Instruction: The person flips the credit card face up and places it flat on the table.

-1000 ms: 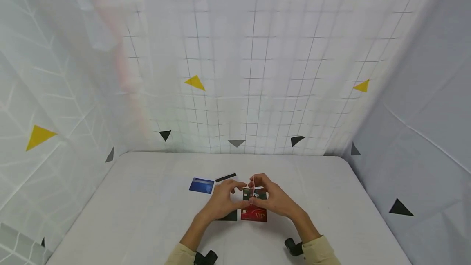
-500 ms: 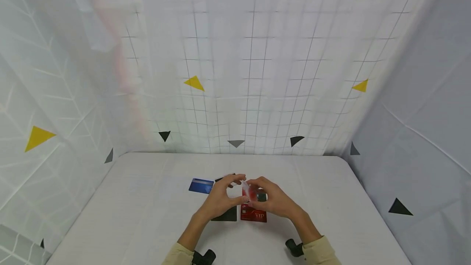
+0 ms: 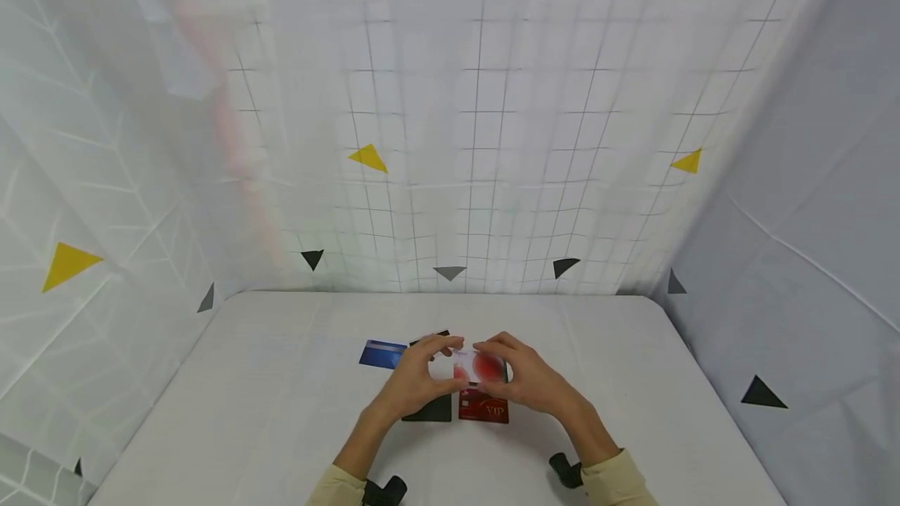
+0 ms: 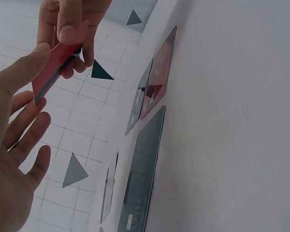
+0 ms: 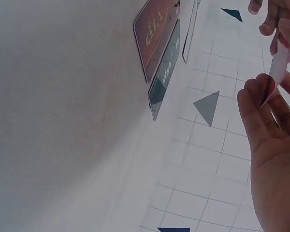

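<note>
A pink-and-white card with red round shapes (image 3: 480,366) is held up over the table between both hands. My left hand (image 3: 411,381) pinches its left edge with thumb and index finger; the other fingers are spread loosely in the left wrist view. On the opposite edge, my right hand (image 3: 530,377) grips the card, thumb on one face and fingers (image 5: 256,92) behind. Beneath lie a red VIP card (image 3: 483,408) and a dark green VIP card (image 5: 165,72), mostly covered in the head view. A dark card (image 4: 144,169) lies beside them, partly behind my left hand.
A blue card (image 3: 382,354) lies on the white table (image 3: 281,397), left of my left hand. Near it, a card with a black stripe (image 3: 437,334) is mostly hidden behind that hand. White sheets with grid lines and coloured triangles enclose the back and sides.
The held card was edge-on a second ago; it has turned so its pink-and-white face shows to the head camera. My left fingers have come onto its left edge. The table cards stay put.
</note>
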Motion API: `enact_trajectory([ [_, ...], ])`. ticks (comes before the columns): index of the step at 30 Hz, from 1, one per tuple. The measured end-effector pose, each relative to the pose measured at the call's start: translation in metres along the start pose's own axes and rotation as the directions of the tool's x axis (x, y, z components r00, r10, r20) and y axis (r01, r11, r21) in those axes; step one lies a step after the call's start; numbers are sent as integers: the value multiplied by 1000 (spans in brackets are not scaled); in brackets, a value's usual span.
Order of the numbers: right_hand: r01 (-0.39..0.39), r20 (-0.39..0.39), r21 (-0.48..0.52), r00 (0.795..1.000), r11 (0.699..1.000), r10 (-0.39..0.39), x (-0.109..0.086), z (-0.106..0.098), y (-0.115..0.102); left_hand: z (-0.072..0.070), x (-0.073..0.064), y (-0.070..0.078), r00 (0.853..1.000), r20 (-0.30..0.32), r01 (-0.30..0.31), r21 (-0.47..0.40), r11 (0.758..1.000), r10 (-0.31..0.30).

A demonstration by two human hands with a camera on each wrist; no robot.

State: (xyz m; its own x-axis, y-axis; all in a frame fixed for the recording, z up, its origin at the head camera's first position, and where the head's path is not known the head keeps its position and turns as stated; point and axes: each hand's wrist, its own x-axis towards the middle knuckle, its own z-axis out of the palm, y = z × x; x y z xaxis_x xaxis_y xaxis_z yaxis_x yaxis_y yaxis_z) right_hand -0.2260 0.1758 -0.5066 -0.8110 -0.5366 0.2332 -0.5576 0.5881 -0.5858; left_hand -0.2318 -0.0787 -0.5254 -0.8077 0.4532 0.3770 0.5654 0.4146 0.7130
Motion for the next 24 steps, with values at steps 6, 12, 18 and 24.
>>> enact_trajectory([
  [6,-25,7,-26,1000,999,25,0,-3,-2,-2,-2,-1,999,28,39,29,999,-40],
  [12,-81,-11,24,997,996,81,-2,-5,1,-7,-3,-2,998,29,59,43,997,-61],
  [18,-101,-13,45,995,994,102,-6,-10,3,-11,-4,-6,996,28,79,24,997,-80],
  [24,-100,-15,54,995,994,101,-8,-10,5,-12,-5,-6,995,33,90,18,996,-91],
])
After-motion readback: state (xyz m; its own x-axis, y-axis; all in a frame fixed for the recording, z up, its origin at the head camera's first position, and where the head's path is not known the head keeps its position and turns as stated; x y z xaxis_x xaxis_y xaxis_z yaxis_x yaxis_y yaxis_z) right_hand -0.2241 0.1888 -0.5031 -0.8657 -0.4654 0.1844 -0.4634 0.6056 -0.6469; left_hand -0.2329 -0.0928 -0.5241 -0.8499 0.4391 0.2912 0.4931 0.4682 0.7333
